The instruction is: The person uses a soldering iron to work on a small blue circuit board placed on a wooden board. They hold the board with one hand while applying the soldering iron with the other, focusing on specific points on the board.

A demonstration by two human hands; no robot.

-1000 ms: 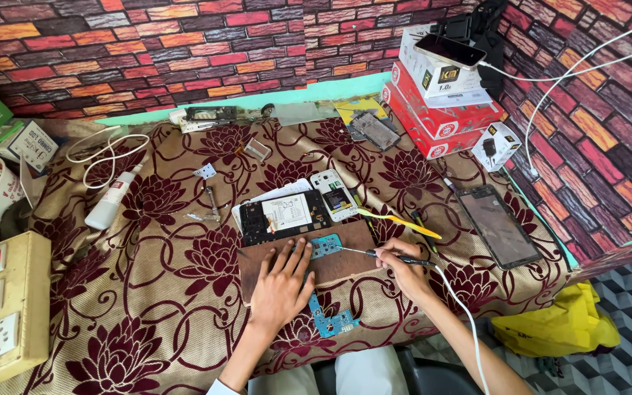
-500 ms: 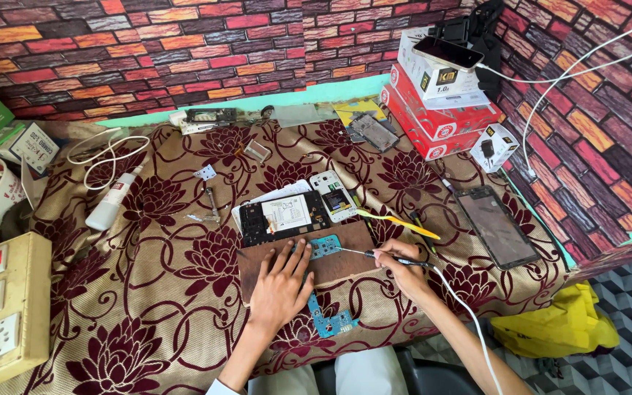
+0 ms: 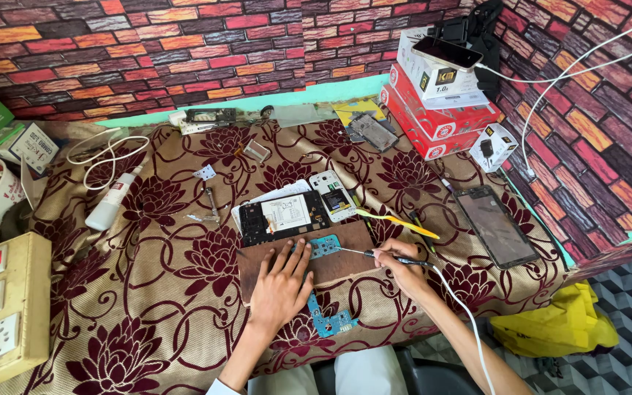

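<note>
Head view: near the front edge of the desk (image 3: 148, 307), a brown wooden board (image 3: 330, 265) carries a small blue circuit board (image 3: 325, 246). The left hand (image 3: 281, 287) lies flat on the wooden board, fingers spread, fingertips just beside the blue circuit board. The right hand (image 3: 398, 265) pinches a soldering iron (image 3: 385, 256) like a pen, its tip touching the circuit board's right edge and its white cord (image 3: 469, 329) trailing off the front edge. Doing this well likely means keeping the left palm pressed down so nothing slides, bracing the right wrist on the desk, and keeping the cord slack. An opened phone (image 3: 283, 217) lies just behind the wooden board.
</note>
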